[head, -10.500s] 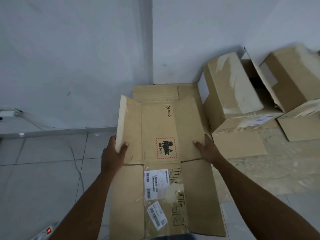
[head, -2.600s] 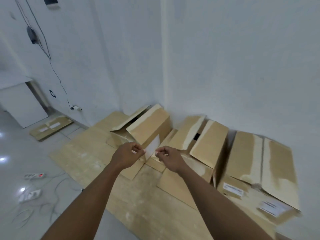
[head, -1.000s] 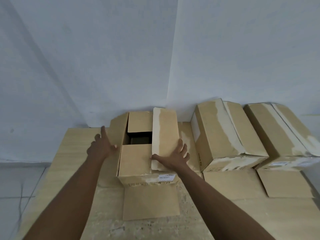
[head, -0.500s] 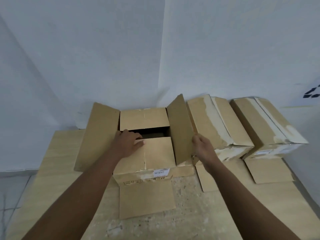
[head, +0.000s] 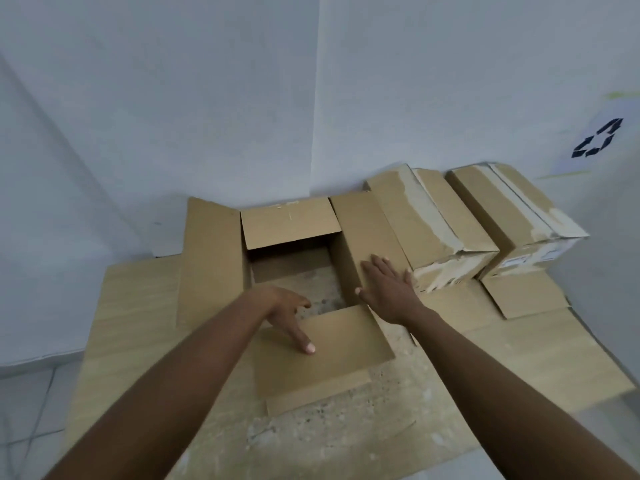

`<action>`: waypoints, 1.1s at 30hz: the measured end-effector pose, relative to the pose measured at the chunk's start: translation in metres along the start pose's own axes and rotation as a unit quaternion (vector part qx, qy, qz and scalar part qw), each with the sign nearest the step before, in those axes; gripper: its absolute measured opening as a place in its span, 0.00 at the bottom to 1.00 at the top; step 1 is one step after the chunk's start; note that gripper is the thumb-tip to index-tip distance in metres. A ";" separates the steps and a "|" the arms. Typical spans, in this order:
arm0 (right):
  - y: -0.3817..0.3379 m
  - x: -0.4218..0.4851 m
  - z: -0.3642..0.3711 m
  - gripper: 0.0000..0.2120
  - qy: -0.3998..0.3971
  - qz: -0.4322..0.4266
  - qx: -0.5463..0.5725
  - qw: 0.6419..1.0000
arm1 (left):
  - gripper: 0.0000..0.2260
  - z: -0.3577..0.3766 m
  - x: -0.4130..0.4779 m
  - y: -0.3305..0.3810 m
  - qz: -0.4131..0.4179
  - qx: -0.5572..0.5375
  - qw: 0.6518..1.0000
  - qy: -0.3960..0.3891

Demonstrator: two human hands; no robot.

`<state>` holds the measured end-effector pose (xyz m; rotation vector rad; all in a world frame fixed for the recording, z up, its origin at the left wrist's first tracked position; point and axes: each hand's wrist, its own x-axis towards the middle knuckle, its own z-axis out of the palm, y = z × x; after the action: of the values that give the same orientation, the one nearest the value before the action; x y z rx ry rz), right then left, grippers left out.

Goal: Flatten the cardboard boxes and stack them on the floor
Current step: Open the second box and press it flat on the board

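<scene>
An open cardboard box (head: pixel 211 261) stands in the wall corner with all its top flaps spread out and no bottom, so the mat shows through it. My left hand (head: pixel 289 315) rests with straight fingers on the near flap (head: pixel 332 348), which lies folded down toward me. My right hand (head: pixel 388 289) lies flat, fingers spread, on the right flap (head: pixel 367 230). Two closed boxes, one in the middle (head: pixel 426 223) and one at the far right (head: pixel 509 209), stand side by side to the right against the wall.
A large flat cardboard mat (head: pixel 346 431) covers the floor under the boxes. White walls meet in a corner behind the open box. A recycling symbol sheet (head: pixel 597 140) hangs on the right wall. Grey tiled floor (head: pixel 31 410) lies to the left.
Half a second ago my left hand held the near flap closed over the box and my right held the raised right flap. Now both flaps are pushed outward and the box is fully open.
</scene>
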<state>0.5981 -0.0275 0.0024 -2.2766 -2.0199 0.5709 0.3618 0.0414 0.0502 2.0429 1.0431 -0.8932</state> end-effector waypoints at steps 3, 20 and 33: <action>-0.008 -0.002 0.007 0.32 0.017 0.018 0.007 1.000 | 0.32 0.028 0.017 -0.004 0.054 0.028 0.996 0.062; -0.097 0.030 0.026 0.29 0.043 -0.150 -0.124 0.980 | 0.33 0.068 0.004 -0.012 0.082 0.183 0.980 0.001; -0.122 0.064 0.007 0.40 0.141 -0.138 -0.102 0.975 | 0.33 0.080 0.013 -0.038 -0.005 0.231 0.966 -0.111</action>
<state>0.4848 0.0508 0.0141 -1.9777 -2.2717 0.0187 0.3136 0.0005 -0.0129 2.2369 0.7706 -1.4430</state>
